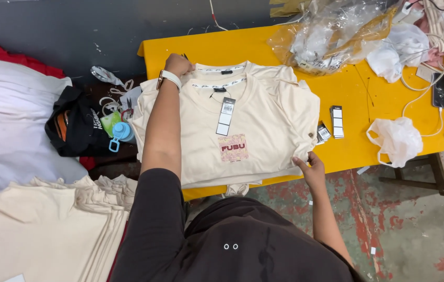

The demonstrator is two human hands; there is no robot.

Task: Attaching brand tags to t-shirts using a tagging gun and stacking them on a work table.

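Cream T-shirt (243, 120) tops a small stack at the near-left corner of the yellow tabletop (357, 99), hem overhanging the near edge. My left hand (178, 65) is curled on the shoulder seam by the collar; my right hand (311, 168) pinches the hem corner. Soft, light, floppy; best held at seams. Hang tag (225, 116) dangles loose. Label stacks (331, 125) and white plastic bag (397, 140) crowd the right.

A person leans over a yellow table (368, 96) where cream T-shirts (263, 115) lie stacked, a hang tag (226, 116) on the top one. The left hand (178, 65) presses the collar end, possibly pinching something small and dark. The right hand (311, 169) grips the hem corner. Small tag stacks (336, 121) sit just beside the shirts; crumpled plastic bags (336, 31) lie beyond.
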